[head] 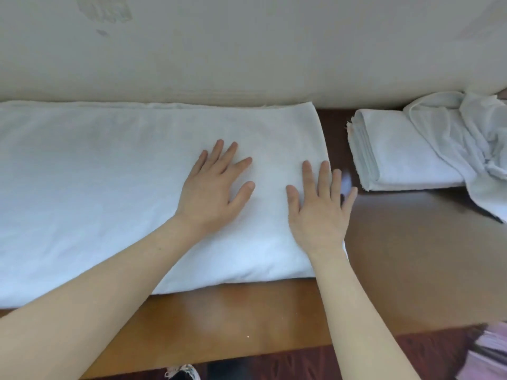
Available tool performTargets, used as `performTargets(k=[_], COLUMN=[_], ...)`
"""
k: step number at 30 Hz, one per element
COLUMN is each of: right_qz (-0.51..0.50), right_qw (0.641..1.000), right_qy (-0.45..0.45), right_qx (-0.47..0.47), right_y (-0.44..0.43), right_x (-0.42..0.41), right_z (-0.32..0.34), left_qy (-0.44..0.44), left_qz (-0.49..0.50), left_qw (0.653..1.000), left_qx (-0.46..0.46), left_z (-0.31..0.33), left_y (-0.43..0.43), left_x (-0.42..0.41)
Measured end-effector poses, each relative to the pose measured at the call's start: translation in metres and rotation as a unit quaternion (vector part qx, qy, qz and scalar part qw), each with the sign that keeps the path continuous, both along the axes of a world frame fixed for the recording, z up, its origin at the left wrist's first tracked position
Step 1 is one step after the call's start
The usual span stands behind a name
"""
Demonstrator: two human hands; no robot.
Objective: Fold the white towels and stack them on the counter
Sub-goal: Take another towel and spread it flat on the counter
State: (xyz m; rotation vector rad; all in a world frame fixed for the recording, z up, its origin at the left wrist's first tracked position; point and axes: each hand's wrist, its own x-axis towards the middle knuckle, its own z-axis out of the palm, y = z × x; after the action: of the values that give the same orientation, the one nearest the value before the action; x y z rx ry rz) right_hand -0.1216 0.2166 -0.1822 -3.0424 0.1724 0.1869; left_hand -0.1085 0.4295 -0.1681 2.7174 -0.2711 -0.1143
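White towel (96, 187) lies long on wooden counter (411, 256), partly folded. Our left hand (216, 187) and right hand (318, 207) press flat on its right end, fingers spread. One folded towel (397, 152) well right; crumpled towel (477, 144) beside it awaits. We judge most folding left.

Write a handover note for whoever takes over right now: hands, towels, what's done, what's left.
Left hand: open, flat on the large towel.
Right hand: open, flat on that towel's right end, with its outer fingers past the edge.
The large towel lies spread along the counter, not yet folded small.
Done: one folded towel lies to the right.
Left: finish folding the large towel, fold the crumpled towel that lies partly over the folded one, then stack them all.
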Motion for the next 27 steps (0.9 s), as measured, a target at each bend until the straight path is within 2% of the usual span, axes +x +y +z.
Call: performTargets(k=[2, 4, 6, 11, 13, 16, 19, 24, 27], right_qz=[-0.026, 0.045, 0.105, 0.005, -0.024, 0.047, 0.121, 0.048, 0.002], right_qw=[0.999, 0.997, 0.994, 0.999, 0.999, 0.998, 0.993, 0.999, 0.998], right_qy=[-0.032, -0.057, -0.032, 0.015, -0.009, -0.03, 0.003, 0.002, 0.013], right_qx=[0.003, 0.006, -0.001, -0.035, -0.031, 0.018, 0.014, 0.024, 0.059], right_y=[-0.001, 0.012, 0.014, -0.013, 0.007, 0.062, 0.083, 0.066, 0.11], right_x=[-0.017, -0.049, -0.075, -0.088, -0.09, -0.092, -0.096, -0.098, -0.094], right_z=[0.004, 0.003, -0.002, -0.001, 0.003, 0.006, -0.003, -0.006, 0.004], left_qy=[0.0, -0.003, 0.008, 0.022, 0.019, 0.016, 0.014, 0.025, 0.046], left_qz=[-0.014, -0.027, -0.039, -0.026, -0.023, -0.014, 0.015, 0.116, 0.195], left_qw=[1.0, 0.999, 0.996, 0.993, 0.993, 0.994, 0.994, 0.985, 0.971], left_qx=[0.017, 0.04, 0.075, 0.113, 0.111, 0.104, 0.108, 0.123, 0.13], left_z=[0.001, -0.001, -0.006, -0.018, -0.019, -0.02, -0.021, -0.019, -0.017], left_y=[0.003, 0.008, 0.017, 0.05, 0.059, 0.075, 0.109, 0.206, 0.265], left_x=[-0.029, -0.059, -0.082, -0.109, -0.117, -0.125, -0.125, -0.137, -0.151])
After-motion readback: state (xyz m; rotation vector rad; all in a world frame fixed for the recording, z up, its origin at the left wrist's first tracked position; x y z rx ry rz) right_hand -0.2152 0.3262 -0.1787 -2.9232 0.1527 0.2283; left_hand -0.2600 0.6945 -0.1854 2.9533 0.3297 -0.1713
